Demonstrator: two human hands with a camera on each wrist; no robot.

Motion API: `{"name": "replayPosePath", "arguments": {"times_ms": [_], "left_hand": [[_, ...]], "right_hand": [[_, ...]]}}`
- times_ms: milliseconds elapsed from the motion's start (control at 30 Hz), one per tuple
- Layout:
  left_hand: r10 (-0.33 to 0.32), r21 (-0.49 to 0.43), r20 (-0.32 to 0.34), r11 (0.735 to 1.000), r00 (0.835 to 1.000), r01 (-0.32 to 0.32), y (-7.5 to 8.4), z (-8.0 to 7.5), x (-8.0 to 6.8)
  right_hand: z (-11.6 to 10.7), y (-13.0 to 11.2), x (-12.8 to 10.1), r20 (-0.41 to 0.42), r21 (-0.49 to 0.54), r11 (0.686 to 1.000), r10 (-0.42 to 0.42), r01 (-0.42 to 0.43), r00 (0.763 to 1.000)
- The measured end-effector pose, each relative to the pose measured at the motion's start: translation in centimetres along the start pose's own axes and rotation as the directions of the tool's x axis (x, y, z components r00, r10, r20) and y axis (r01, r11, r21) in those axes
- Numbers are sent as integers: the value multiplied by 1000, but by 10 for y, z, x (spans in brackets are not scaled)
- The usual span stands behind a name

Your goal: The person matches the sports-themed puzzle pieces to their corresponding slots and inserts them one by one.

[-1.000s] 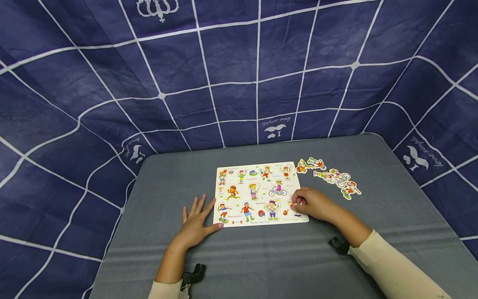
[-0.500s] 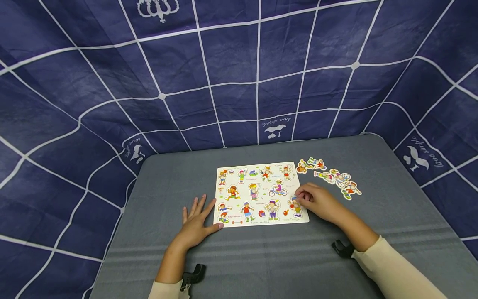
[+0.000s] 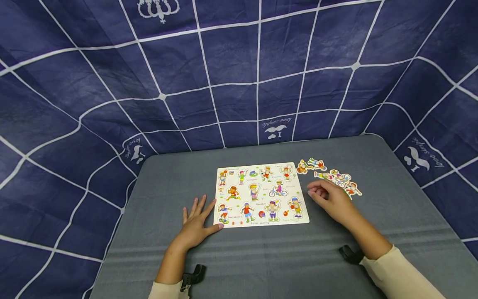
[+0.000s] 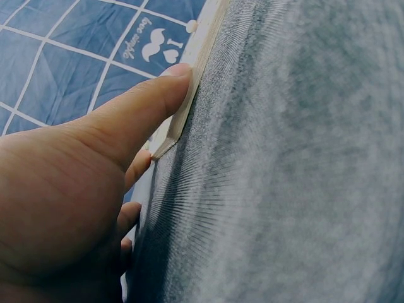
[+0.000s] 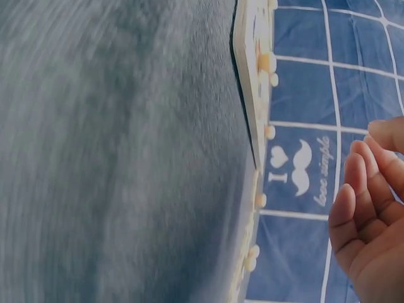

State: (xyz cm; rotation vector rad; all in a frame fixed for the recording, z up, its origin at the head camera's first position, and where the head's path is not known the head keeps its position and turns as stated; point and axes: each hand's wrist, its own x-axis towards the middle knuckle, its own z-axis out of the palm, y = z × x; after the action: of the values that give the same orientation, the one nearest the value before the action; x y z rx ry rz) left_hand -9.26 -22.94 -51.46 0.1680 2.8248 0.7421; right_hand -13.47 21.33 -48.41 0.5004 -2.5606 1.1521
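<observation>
A white peg puzzle board (image 3: pixel 244 205) lies flat on the table, covered with sports figures and printed words. My left hand (image 3: pixel 196 224) rests at its lower left corner, fingers spread, with the thumb against the board's edge (image 4: pixel 183 117) in the left wrist view. My right hand (image 3: pixel 330 201) is just off the board's right side, fingers loosely bent and holding nothing, as the right wrist view of the fingers (image 5: pixel 360 183) shows. A table tennis figure (image 3: pixel 296 207) sits at the board's lower right. Small knobs (image 5: pixel 267 62) stick up from the board in the right wrist view.
Several loose figure pieces (image 3: pixel 316 163) lie to the right of the board, one cluster (image 3: pixel 341 178) partly behind my right hand. The grey table (image 3: pixel 254 257) is bordered at the back and sides by a blue cloth (image 3: pixel 239 104) with white lines.
My right hand has drawn back from the board's lower right, moving right towards the loose pieces. The table tennis figure it covered is now in full view. My left hand stays put.
</observation>
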Motion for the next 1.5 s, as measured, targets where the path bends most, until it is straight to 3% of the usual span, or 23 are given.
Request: {"name": "replayPosePath", "arguments": {"times_ms": [400, 800, 1200, 1500], "left_hand": [[-3, -13, 7, 1000, 1000, 4, 0, -1, 0], [-10, -15, 9, 1000, 1000, 10, 0, -2, -1], [7, -32, 23, 999, 1000, -6, -1, -5, -2], [5, -40, 11, 999, 1000, -4, 2, -5, -3]], "right_hand": [[-21, 21, -4, -97, -36, 999, -35, 32, 995], [-46, 37, -10, -124, -74, 995, 54, -64, 991], [-68, 57, -16, -93, -117, 983, 127, -138, 987], [-82, 71, -17, -9, -252, 940, 236, -231, 972]]}}
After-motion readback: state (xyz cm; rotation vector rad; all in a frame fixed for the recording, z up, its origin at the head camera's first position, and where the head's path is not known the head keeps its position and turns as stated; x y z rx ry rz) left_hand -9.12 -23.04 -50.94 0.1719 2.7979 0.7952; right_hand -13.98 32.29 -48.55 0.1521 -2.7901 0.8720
